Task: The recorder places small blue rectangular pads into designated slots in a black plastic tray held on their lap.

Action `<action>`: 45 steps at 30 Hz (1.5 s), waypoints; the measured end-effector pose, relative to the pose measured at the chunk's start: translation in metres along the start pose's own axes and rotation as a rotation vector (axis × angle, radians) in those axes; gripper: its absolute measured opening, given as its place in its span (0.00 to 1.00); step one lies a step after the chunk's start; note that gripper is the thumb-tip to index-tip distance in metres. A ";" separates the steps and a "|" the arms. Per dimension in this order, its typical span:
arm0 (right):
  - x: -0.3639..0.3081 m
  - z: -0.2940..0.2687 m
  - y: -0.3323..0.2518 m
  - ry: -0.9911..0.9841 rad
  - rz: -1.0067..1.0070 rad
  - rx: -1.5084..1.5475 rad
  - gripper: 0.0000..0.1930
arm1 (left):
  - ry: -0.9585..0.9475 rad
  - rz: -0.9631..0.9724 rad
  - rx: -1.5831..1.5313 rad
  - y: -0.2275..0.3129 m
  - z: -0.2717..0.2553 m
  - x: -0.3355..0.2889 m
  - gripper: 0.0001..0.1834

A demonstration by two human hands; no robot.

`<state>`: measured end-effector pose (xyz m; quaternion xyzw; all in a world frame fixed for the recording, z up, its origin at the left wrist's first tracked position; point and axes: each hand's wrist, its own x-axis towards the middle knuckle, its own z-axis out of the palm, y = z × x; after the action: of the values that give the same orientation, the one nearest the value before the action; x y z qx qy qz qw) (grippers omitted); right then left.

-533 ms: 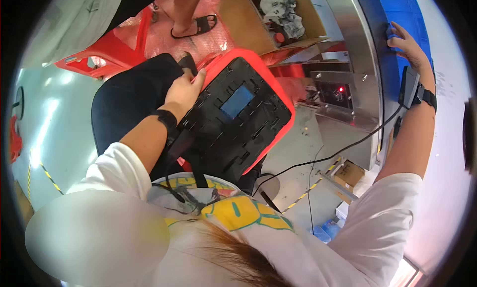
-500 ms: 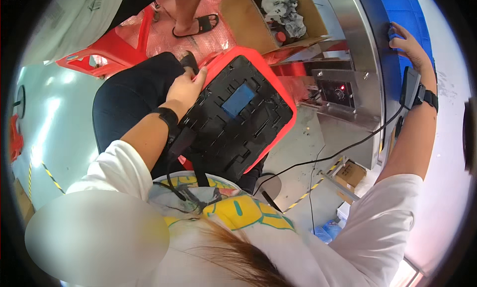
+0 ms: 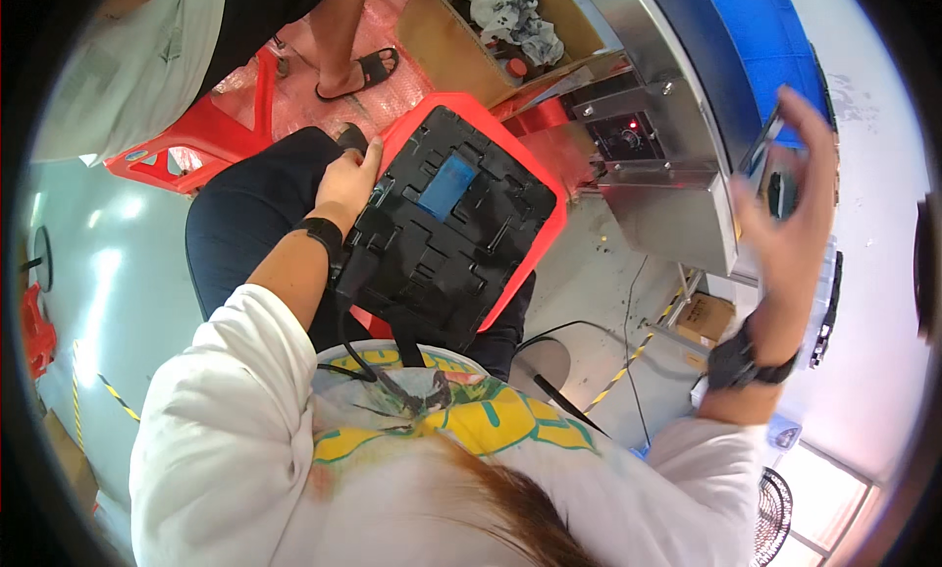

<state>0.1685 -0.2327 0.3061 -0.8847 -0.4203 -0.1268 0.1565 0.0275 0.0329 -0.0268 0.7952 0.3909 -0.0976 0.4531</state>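
Black plastic panel with a blue patch, set in a red frame across the lap. Apparently at a steadying step: gripping the frame's left edge with the left hand. Raised well apart, right hand, fingers curved, too blurred to tell whether around anything. Judged to call for a firm left hold. Beyond, open cardboard box with crumpled pale wrapping and a small red-topped item inside.
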 end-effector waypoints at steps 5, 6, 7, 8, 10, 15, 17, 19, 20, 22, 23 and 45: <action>-0.057 0.092 -0.056 -0.379 -0.009 0.201 0.38 | -0.005 0.072 -0.017 -0.005 0.018 0.014 0.41; -0.069 0.125 -0.055 -0.377 0.022 0.221 0.38 | -0.003 0.082 -0.025 -0.007 0.020 0.018 0.41; -0.079 0.159 -0.051 -0.403 0.081 0.212 0.38 | -0.017 0.088 -0.015 -0.011 0.023 0.021 0.42; -0.090 0.184 -0.045 -0.429 0.146 0.197 0.38 | -0.038 0.098 -0.008 -0.011 0.027 0.023 0.42; -0.111 0.219 -0.035 -0.428 0.136 0.092 0.38 | -0.044 0.103 -0.018 -0.018 0.027 0.025 0.43; -0.142 0.238 -0.047 -0.389 0.214 -0.043 0.37 | -0.036 0.102 0.043 -0.012 0.020 0.018 0.43; -0.153 0.244 -0.057 -0.372 0.222 -0.108 0.36 | -0.039 0.091 0.043 -0.013 0.019 0.020 0.43; -0.157 0.244 -0.066 -0.374 0.279 -0.144 0.32 | -0.043 0.081 0.046 -0.014 0.021 0.021 0.43; -0.157 0.246 -0.068 -0.375 0.276 -0.149 0.32 | -0.028 0.090 0.053 -0.013 0.022 0.021 0.41; -0.161 0.249 -0.071 -0.395 0.331 -0.326 0.31 | -0.019 0.101 0.057 -0.010 0.022 0.017 0.39; -0.165 0.252 -0.073 -0.396 0.330 -0.330 0.31 | -0.014 0.092 0.036 -0.009 0.019 0.015 0.41; -0.155 0.254 -0.054 -0.264 0.338 -0.126 0.24 | -0.010 0.136 -0.018 -0.048 0.007 -0.017 0.35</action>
<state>0.0542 -0.2125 0.0270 -0.9596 -0.2740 -0.0079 0.0636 -0.0164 0.0318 -0.0530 0.8154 0.3346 -0.0669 0.4677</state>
